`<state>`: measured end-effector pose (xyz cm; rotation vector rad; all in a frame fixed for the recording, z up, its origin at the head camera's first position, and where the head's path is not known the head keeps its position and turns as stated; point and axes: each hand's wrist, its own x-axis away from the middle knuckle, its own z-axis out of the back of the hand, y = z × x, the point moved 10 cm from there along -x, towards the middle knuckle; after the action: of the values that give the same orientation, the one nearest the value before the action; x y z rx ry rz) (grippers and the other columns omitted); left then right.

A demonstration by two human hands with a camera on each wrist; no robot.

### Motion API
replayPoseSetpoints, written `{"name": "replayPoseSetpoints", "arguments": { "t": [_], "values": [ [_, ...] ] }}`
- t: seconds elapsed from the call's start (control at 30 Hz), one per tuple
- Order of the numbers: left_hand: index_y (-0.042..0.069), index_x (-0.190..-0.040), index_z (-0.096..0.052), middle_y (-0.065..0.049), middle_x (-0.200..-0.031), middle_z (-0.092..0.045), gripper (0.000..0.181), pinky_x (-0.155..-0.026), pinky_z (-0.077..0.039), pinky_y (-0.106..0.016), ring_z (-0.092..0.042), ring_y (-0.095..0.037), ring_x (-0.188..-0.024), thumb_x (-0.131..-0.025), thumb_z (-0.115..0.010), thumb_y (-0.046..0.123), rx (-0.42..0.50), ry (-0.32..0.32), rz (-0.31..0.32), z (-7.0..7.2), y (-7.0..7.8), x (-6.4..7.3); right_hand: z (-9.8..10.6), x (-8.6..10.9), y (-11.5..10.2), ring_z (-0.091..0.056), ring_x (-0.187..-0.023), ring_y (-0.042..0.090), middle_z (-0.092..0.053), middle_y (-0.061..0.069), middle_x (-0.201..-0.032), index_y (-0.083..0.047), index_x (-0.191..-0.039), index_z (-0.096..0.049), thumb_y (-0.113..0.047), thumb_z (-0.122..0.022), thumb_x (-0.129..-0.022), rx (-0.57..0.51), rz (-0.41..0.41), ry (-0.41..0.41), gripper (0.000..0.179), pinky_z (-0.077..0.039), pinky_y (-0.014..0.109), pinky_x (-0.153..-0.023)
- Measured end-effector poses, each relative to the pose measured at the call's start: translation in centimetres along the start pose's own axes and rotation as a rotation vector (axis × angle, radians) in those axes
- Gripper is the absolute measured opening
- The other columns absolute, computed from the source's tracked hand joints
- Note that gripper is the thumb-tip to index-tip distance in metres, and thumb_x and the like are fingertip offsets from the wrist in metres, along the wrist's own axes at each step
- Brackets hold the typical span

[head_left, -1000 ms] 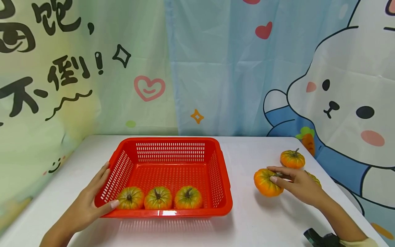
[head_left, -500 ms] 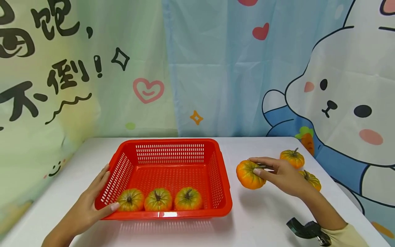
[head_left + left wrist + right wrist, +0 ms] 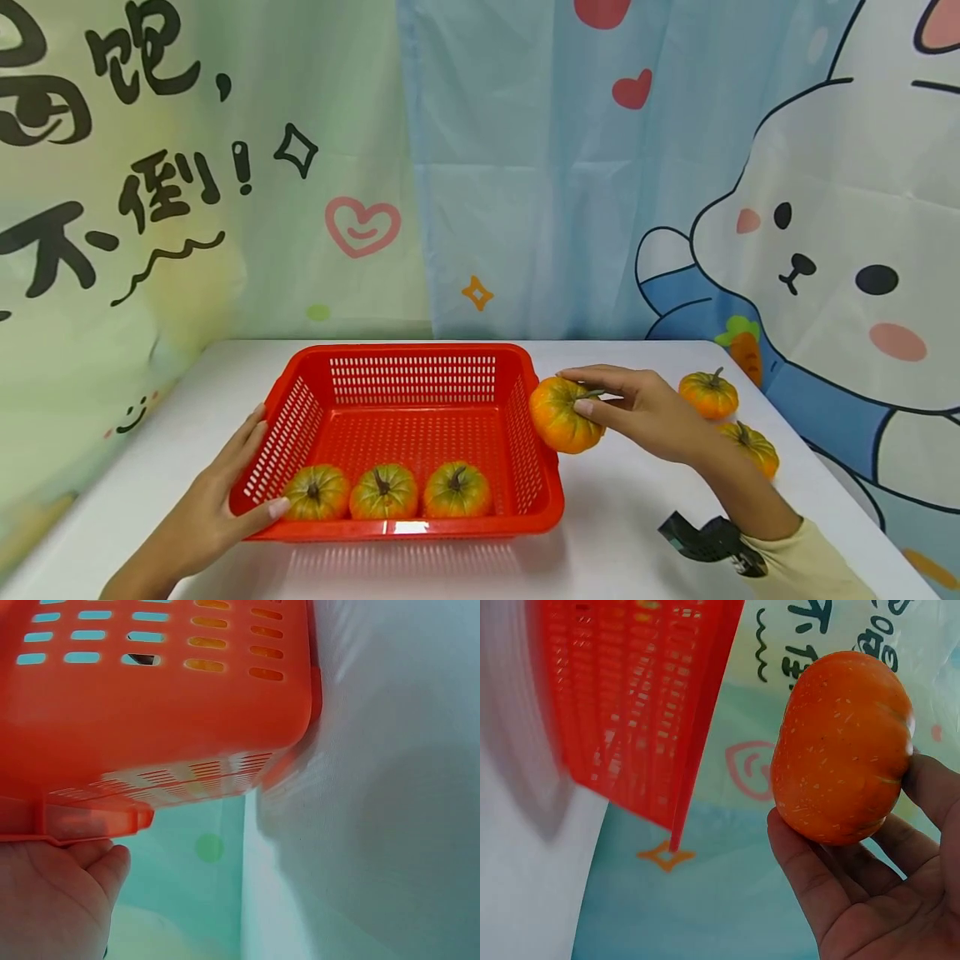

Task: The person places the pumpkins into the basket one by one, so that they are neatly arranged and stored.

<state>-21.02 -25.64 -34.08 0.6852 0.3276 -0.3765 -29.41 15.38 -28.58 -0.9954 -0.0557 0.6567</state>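
A red plastic basket (image 3: 412, 527) stands on the table, with three small orange-green pumpkins (image 3: 383, 492) in a row along its near side. My left hand (image 3: 202, 508) holds the basket's near left corner, its thumb over the rim and its fingers along the left side. In the left wrist view, part of that hand (image 3: 67, 892) shows at the rim. My right hand (image 3: 645, 408) grips an orange pumpkin (image 3: 562, 421) near its stem, in the air by the basket's right rim. The right wrist view shows the pumpkin's underside (image 3: 844, 750) between thumb and fingers.
Two more pumpkins, one farther back (image 3: 708, 394) and one nearer (image 3: 753, 448), lie on the right of the white table (image 3: 630, 542), beyond my right forearm. A printed curtain (image 3: 495, 183) hangs behind the table. A black strap device (image 3: 708, 540) sits at my right wrist.
My right hand has carried the pumpkin leftward and slightly up, from beside the other two to the basket's right rim. The left hand and the basket have stayed in place.
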Motion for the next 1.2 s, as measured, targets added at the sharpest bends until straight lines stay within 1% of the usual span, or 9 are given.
{"name": "replayPoseSetpoints", "arguments": {
  "t": [0.1,0.33,0.47,0.63,0.7,0.83,0.93,1.1,1.2],
  "values": [
    [0.003,-0.154,-0.021,-0.008,-0.161,-0.016,0.093,-0.091,-0.026,-0.005,-0.017,0.007,-0.134,-0.080,-0.076,0.020,0.000,0.001,-0.002,0.1,0.1,0.0,-0.9,-0.8,-0.9,-0.058,-0.114,0.028,-0.059,0.009,-0.130,-0.011,-0.133,-0.061,-0.016,-0.063,-0.096,-0.026,0.024,-0.036,0.038,-0.054,0.032,-0.079],
    [0.005,-0.155,-0.021,-0.007,-0.161,-0.015,0.093,-0.090,-0.026,-0.006,-0.017,0.007,-0.134,-0.081,-0.076,0.022,-0.014,-0.002,0.017,0.1,-0.1,0.1,-2.6,-2.9,-3.6,-0.060,-0.106,0.024,-0.059,0.008,-0.129,-0.010,-0.133,-0.061,-0.016,-0.064,-0.095,-0.040,0.087,-0.107,0.038,-0.054,0.033,-0.078],
    [0.006,-0.155,-0.021,-0.005,-0.161,-0.016,0.093,-0.089,-0.030,-0.010,-0.019,0.007,-0.133,-0.081,-0.075,0.023,-0.034,-0.004,0.029,0.1,-0.3,0.0,-3.3,-4.3,-4.2,-0.059,-0.108,0.023,-0.059,0.007,-0.129,-0.009,-0.133,-0.061,-0.017,-0.064,-0.095,-0.022,0.090,-0.121,0.039,-0.054,0.032,-0.079],
    [0.005,-0.155,-0.021,-0.005,-0.161,-0.015,0.094,-0.089,-0.029,-0.009,-0.018,0.008,-0.133,-0.081,-0.076,0.023,-0.032,-0.008,0.026,0.1,-0.2,-0.1,-3.9,-5.7,-5.0,-0.058,-0.110,0.021,-0.063,0.005,-0.125,-0.010,-0.132,-0.062,-0.020,-0.064,-0.095,0.015,0.114,-0.130,0.039,-0.053,0.030,-0.080],
    [0.004,-0.154,-0.022,-0.006,-0.161,-0.016,0.094,-0.089,-0.033,-0.013,-0.020,0.007,-0.133,-0.081,-0.076,0.024,-0.044,-0.009,0.026,0.1,-0.2,-0.1,-4.1,-6.2,-5.5,-0.059,-0.109,0.020,-0.064,0.004,-0.122,-0.011,-0.132,-0.062,-0.022,-0.064,-0.095,0.018,0.121,-0.133,0.038,-0.054,0.031,-0.079],
    [0.004,-0.154,-0.022,-0.006,-0.161,-0.016,0.093,-0.087,-0.040,-0.022,-0.027,-0.008,-0.134,-0.081,-0.076,0.026,-0.062,-0.021,0.042,0.2,-0.3,-0.1,-4.8,-7.5,-6.1,-0.060,-0.105,0.021,-0.065,0.003,-0.119,-0.013,-0.132,-0.062,-0.024,-0.064,-0.095,0.005,0.123,-0.145,0.039,-0.054,0.032,-0.078],
    [0.005,-0.155,-0.021,-0.006,-0.161,-0.015,0.093,-0.088,-0.037,-0.017,-0.028,-0.014,-0.134,-0.082,-0.075,0.025,-0.049,-0.024,0.043,0.3,-0.3,-0.1,-5.4,-8.7,-6.6,-0.061,-0.105,0.021,-0.064,0.003,-0.120,-0.011,-0.133,-0.061,-0.023,-0.064,-0.095,-0.026,0.124,-0.151,0.040,-0.054,0.033,-0.079],
    [0.004,-0.155,-0.021,-0.007,-0.161,-0.014,0.093,-0.090,-0.026,-0.005,-0.019,0.004,-0.135,-0.081,-0.076,0.021,-0.006,-0.008,0.016,0.4,-0.1,0.0,-6.5,-11.0,-7.4,-0.063,-0.105,0.018,-0.064,0.003,-0.121,-0.010,-0.133,-0.061,-0.022,-0.064,-0.095,-0.070,0.151,-0.133,0.040,-0.054,0.034,-0.079],
    [0.005,-0.155,-0.020,-0.006,-0.161,-0.013,0.093,-0.091,-0.023,-0.004,-0.016,0.007,-0.135,-0.081,-0.075,0.021,0.007,-0.010,0.014,0.2,-0.1,0.1,-7.3,-12.1,-7.4,-0.063,-0.101,0.015,-0.066,0.002,-0.119,-0.011,-0.132,-0.062,-0.024,-0.065,-0.095,-0.064,0.158,-0.133,0.040,-0.054,0.033,-0.077]
  ]
}}
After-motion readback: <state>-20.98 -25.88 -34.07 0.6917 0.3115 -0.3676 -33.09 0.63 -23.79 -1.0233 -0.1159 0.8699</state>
